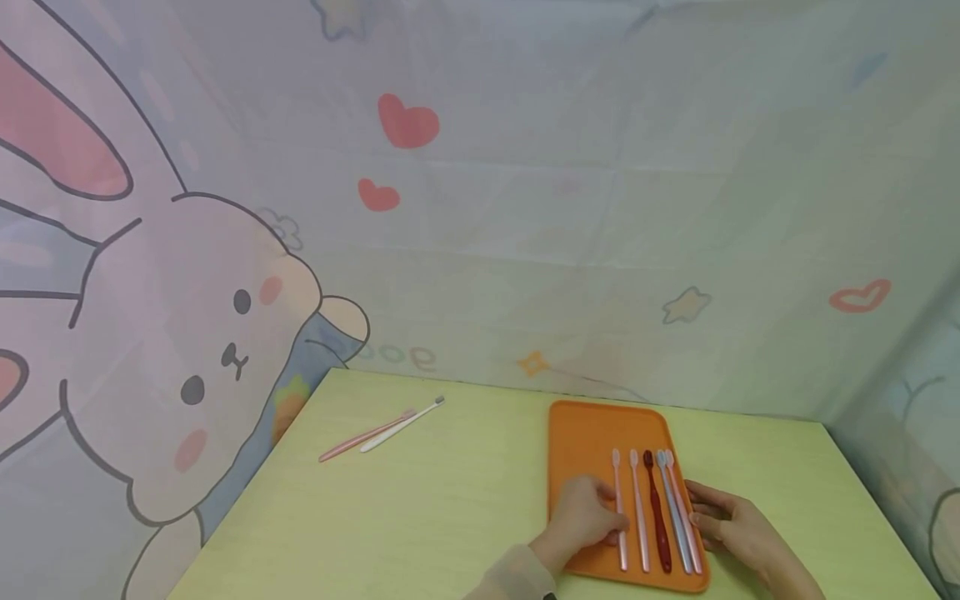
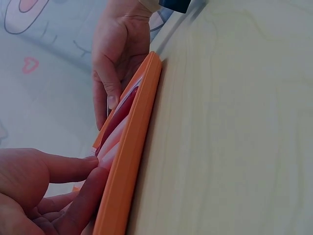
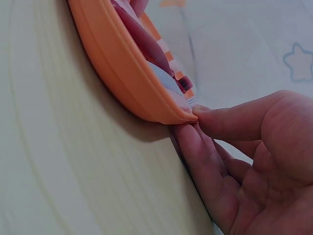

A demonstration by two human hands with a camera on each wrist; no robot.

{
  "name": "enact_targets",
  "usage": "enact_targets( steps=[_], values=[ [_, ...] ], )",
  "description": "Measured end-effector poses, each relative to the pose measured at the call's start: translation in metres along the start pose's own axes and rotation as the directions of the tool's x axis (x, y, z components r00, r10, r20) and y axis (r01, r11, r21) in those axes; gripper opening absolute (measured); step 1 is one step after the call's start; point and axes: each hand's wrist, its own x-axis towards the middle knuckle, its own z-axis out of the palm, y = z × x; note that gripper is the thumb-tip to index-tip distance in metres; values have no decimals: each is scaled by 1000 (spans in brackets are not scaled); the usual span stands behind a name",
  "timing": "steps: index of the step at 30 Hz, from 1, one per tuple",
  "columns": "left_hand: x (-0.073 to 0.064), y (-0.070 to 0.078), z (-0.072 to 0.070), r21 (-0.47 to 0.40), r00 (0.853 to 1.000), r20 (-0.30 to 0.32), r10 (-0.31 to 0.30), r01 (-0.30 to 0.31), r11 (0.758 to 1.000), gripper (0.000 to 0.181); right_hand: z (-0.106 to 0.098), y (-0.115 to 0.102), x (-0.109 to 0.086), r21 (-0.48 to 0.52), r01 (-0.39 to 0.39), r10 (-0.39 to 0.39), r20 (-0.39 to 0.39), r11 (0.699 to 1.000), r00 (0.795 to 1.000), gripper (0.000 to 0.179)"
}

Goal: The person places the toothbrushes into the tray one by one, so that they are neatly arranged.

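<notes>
An orange tray lies on the table with several toothbrushes side by side along its right half. My left hand pinches the leftmost pale pink toothbrush, whose bristle end points away from me. To its right lie another pink toothbrush, a dark red toothbrush, a blue-grey toothbrush and, close against that one, a pink toothbrush. At the tray's right edge, my right hand pinches the rim between thumb and fingers.
A pink toothbrush and a white toothbrush lie slanted together on the far left of the pale yellow table. Behind the table hangs a printed cloth with hearts, stars and a rabbit.
</notes>
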Motion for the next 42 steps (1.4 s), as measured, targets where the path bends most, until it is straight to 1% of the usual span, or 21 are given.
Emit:
enact_targets(
  steps=[5, 10, 14, 19, 27, 32, 42],
  values=[
    [0, 1, 1, 4, 1000, 1, -1, 1, 1000, 24, 0, -1, -1, 4, -5, 5, -8, 1000, 1000, 69],
    [-1, 1, 2, 2, 1000, 3, -16, 16, 1000, 24, 0, -1, -2, 1, -1, 1, -4, 1000, 1000, 69],
    [-2, 3, 0, -5, 1000, 9, -22, 22, 1000, 24, 1, -2, -3, 11, -8, 9, -11, 1000, 1000, 69],
    [-2, 3, -2, -11, 999, 19, -28, 28, 1000, 22, 1, -1, -3, 2, 0, 0, -4, 1000, 1000, 70],
    [-3, 2, -5, -59, 999, 40, -34, 36, 998, 23, 0, -1, -2, 0, -3, 3, -6, 1000, 1000, 71],
    [-1, -1, -9, -119, 999, 43, -18, 23, 993, 24, 0, -2, -3, -4, -1, 1, -4, 1000, 1000, 71],
    [7, -8, -20, -163, 999, 14, 45, -42, 986, 26, 1, -4, -4, -2, -11, 11, -6, 1000, 1000, 71]
  ],
)
